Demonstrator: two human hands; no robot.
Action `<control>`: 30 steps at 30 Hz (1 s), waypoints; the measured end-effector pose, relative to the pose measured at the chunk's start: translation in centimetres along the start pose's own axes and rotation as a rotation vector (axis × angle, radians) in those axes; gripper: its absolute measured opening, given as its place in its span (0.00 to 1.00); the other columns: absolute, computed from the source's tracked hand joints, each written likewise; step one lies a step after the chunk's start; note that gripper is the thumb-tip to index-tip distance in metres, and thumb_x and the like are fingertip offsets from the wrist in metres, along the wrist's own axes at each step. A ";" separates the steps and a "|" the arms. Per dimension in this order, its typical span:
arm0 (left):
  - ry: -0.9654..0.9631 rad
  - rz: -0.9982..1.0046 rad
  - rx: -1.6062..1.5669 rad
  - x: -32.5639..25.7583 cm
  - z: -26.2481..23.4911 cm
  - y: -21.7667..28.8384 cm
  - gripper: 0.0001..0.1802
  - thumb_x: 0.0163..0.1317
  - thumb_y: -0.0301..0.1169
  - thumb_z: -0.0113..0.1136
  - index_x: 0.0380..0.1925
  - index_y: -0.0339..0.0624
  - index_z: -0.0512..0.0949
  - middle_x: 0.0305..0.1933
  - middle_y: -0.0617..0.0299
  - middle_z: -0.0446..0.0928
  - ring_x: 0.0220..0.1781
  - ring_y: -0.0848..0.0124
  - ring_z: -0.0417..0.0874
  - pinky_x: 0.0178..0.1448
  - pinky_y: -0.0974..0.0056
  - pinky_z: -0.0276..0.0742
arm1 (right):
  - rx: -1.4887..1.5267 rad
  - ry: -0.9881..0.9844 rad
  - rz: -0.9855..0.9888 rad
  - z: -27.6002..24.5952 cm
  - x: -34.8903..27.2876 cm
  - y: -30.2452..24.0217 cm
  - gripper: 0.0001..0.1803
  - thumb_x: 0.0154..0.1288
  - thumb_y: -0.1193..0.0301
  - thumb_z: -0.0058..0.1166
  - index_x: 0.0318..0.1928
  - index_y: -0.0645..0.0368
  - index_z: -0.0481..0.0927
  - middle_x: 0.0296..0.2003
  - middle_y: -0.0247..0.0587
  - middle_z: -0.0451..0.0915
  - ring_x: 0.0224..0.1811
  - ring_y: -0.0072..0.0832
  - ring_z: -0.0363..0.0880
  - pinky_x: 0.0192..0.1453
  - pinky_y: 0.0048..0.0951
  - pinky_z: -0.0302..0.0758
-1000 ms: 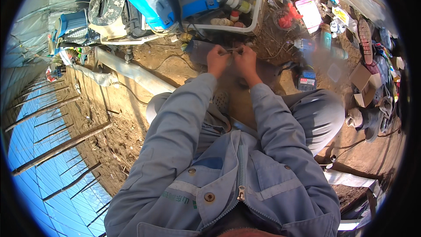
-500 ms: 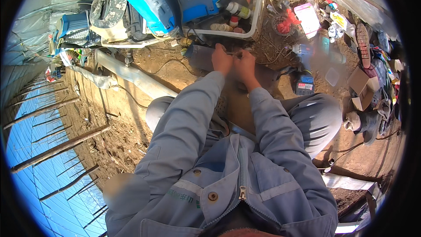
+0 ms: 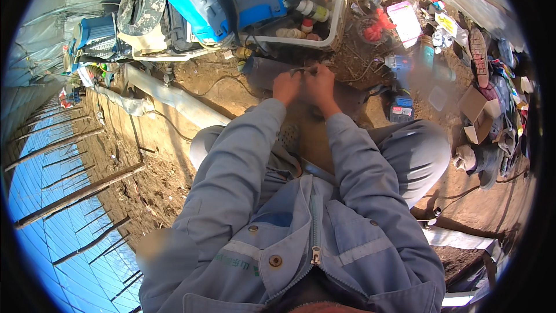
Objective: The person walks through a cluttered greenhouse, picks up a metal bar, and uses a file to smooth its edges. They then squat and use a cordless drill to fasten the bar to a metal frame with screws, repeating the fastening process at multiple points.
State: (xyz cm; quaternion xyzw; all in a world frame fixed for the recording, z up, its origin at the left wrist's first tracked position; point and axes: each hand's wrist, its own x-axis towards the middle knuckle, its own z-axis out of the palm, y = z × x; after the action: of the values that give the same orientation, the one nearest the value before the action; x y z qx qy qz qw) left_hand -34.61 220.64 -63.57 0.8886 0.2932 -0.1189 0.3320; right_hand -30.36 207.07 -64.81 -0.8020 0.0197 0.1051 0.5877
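Note:
My left hand point(image 3: 286, 87) and my right hand point(image 3: 319, 85) are close together in front of me, fingers bent into a pinch. Something small and dark shows at their fingertips, too small to name. Beneath and beyond them lies a long, dark, smooth piece point(image 3: 263, 73), reaching out on both sides; its middle is hidden by my hands. To the right of it on the ground is a cordless drill point(image 3: 399, 72) with a blue and black battery point(image 3: 402, 109).
A white crate point(image 3: 289, 42) with bottles and a blue plastic piece point(image 3: 208, 30) stands beyond my hands. A pale pipe point(image 3: 179, 98) runs along the left. At right lie an open cardboard box point(image 3: 479, 115), a boot point(image 3: 490, 165) and a clear lid point(image 3: 438, 99).
My left hand has come slightly nearer to me and to the left. My right hand has shifted a little left, still in a pinch.

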 end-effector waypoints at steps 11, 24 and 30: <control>-0.011 -0.034 0.194 1.6 0.5 1.2 0.27 0.70 0.49 0.58 0.36 0.30 0.86 0.44 0.35 0.85 0.51 0.36 0.86 0.58 0.39 0.80 | -0.038 0.012 -0.087 0.0 -0.2 -0.1 0.07 0.57 0.74 0.69 0.36 0.63 0.87 0.37 0.55 0.87 0.42 0.53 0.88 0.48 0.48 0.82; -0.151 0.173 0.435 0.9 -2.1 1.2 0.24 0.73 0.49 0.56 0.42 0.37 0.88 0.47 0.41 0.87 0.52 0.42 0.87 0.58 0.42 0.82 | 0.017 0.057 -0.173 0.2 -0.9 0.2 0.07 0.57 0.75 0.68 0.35 0.64 0.85 0.35 0.56 0.86 0.41 0.55 0.87 0.47 0.47 0.82; -0.029 0.314 0.451 0.4 -0.9 1.4 0.24 0.73 0.48 0.56 0.34 0.36 0.87 0.37 0.42 0.86 0.43 0.38 0.87 0.50 0.40 0.83 | -0.049 0.032 -0.153 0.4 -0.4 0.2 0.08 0.57 0.74 0.69 0.34 0.64 0.84 0.35 0.56 0.85 0.43 0.56 0.85 0.48 0.49 0.81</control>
State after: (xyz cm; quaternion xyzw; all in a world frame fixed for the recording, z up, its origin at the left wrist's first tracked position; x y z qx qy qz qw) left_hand -33.44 220.54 -62.31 0.9729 0.1131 -0.1409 0.1442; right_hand -30.88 207.35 -65.06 -0.8168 -0.0349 0.0474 0.5739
